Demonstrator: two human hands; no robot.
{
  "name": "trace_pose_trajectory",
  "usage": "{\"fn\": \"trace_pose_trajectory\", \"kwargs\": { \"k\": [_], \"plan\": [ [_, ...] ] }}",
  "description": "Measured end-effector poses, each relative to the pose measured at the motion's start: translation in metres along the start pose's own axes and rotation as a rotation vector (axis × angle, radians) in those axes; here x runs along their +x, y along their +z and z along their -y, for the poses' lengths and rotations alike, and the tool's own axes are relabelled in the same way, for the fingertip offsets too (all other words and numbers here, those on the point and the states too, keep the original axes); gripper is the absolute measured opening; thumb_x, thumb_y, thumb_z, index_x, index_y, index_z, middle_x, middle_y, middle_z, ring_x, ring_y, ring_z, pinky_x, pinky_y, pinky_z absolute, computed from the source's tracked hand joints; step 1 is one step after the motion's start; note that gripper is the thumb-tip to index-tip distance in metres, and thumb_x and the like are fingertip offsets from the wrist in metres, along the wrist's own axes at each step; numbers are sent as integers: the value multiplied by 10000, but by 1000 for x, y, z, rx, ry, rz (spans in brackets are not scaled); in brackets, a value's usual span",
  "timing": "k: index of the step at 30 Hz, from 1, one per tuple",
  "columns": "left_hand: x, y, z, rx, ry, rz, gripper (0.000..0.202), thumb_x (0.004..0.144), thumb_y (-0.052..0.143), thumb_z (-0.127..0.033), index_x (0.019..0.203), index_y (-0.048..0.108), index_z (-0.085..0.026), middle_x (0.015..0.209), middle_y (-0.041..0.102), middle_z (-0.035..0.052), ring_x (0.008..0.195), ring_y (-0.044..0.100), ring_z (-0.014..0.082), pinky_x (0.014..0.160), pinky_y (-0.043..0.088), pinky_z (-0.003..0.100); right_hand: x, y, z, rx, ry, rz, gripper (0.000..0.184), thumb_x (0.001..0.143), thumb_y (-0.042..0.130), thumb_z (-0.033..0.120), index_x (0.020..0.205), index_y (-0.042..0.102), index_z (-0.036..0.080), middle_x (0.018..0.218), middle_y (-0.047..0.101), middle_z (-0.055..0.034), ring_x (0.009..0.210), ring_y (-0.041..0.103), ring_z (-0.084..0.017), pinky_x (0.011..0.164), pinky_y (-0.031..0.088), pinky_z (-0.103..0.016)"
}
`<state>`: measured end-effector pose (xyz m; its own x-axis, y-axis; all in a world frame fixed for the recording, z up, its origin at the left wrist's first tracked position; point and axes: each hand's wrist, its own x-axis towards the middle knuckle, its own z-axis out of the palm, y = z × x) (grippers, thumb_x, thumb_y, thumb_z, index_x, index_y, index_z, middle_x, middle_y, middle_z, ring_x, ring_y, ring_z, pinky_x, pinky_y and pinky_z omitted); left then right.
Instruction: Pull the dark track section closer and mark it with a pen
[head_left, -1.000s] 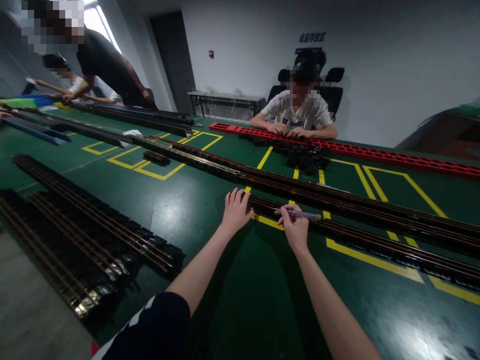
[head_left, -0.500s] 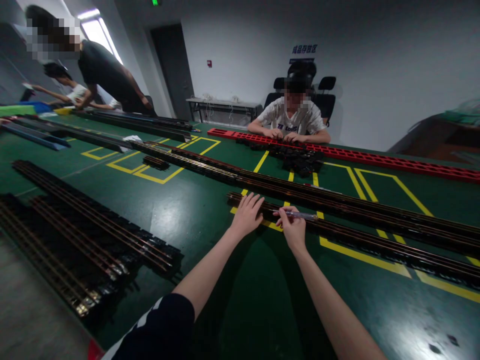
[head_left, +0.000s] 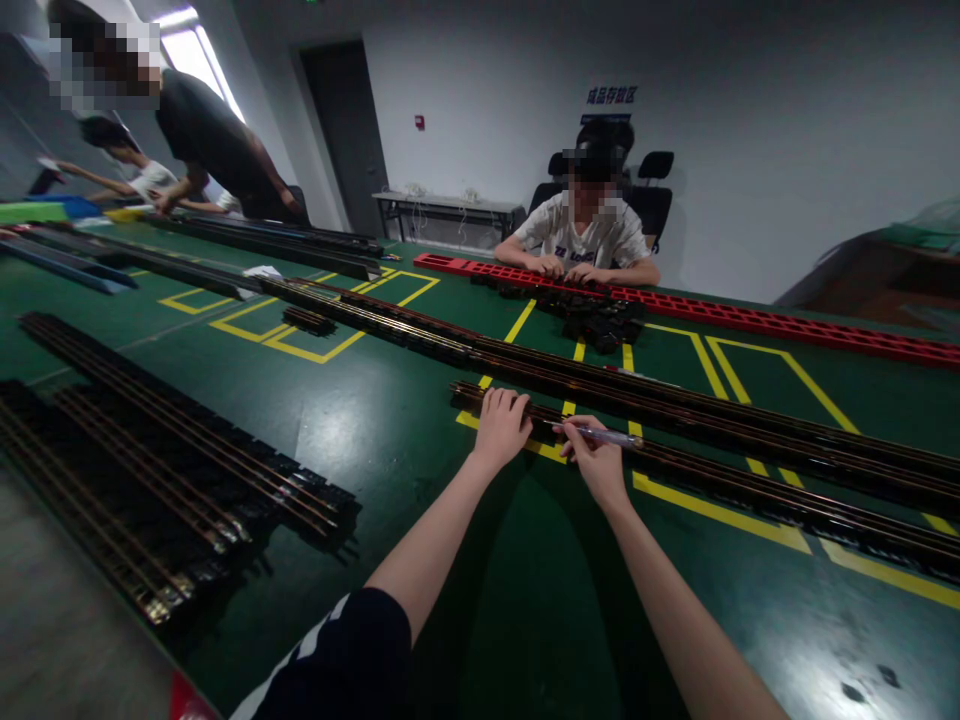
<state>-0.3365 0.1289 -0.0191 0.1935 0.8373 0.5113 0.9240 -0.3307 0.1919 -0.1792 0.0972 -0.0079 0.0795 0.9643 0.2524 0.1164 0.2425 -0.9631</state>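
Observation:
A long black rail strip [head_left: 720, 477] with thin copper-coloured bars lies on the green table and runs off to the right. Over it, close to its left end, rests my left hand [head_left: 502, 430], fingers apart and slightly bent, touching its top. Just to the right, my right hand [head_left: 598, 462] pinches a slim screwdriver [head_left: 611, 437] with a clear handle. The tool lies low and nearly level along the strip, its tip pointing left toward my left hand. Whether the tip touches the strip I cannot tell.
Behind the strip runs a longer black rail bundle [head_left: 600, 385]. More copper-barred strips [head_left: 187, 420] lie at the left. Across the table a person in white works beside a red slotted rail [head_left: 705, 312] and dark parts [head_left: 600, 322]. Other people are at the far left.
My left hand has shifted slightly right along the strip, its fingers a little more bent. My right hand has tilted slightly, still holding the screwdriver. The view has shifted a bit.

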Motion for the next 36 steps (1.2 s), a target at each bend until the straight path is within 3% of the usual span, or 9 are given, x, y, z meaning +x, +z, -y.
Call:
{"fn": "trace_pose_trajectory", "kwargs": {
  "k": [13,22,27,31,36],
  "plan": [
    [2,2,-14,60,-103,-19,243,845,476,-207,1056,587,-158,1079,600,100,1106,499,263,1080,301,474,-4,-6,1,-26,-1,-51,321,765,610,491,840,565,182,755,691,-58,491,566,-112,411,413,-213],
    [0,1,-17,92,-77,-3,382,868,399,-171,1223,517,-96,1155,589,150,1168,476,295,1078,294,518,-4,-3,1,-53,-32,-33,321,773,591,502,827,559,187,771,691,-53,488,558,-106,471,454,-238],
    [0,4,-17,77,-35,27,401,856,376,-125,1229,523,-102,1176,586,157,1208,453,297,1090,292,518,-4,-3,2,-78,-33,-51,327,774,582,511,814,553,187,743,686,-55,466,548,-107,459,447,-240],
    [0,6,-15,27,25,48,455,830,357,-61,1255,505,-131,1207,581,132,1240,438,269,1099,293,502,-5,-3,3,-86,-51,-102,317,785,573,502,806,547,186,720,678,-50,457,542,-105,462,448,-241],
    [1,3,-14,-28,76,86,476,794,364,-7,1205,547,-163,1230,585,84,1253,437,230,1118,280,454,-6,-6,1,-86,-42,-45,326,775,583,516,821,548,195,764,686,-51,477,556,-109,468,457,-244]
  ]
}}
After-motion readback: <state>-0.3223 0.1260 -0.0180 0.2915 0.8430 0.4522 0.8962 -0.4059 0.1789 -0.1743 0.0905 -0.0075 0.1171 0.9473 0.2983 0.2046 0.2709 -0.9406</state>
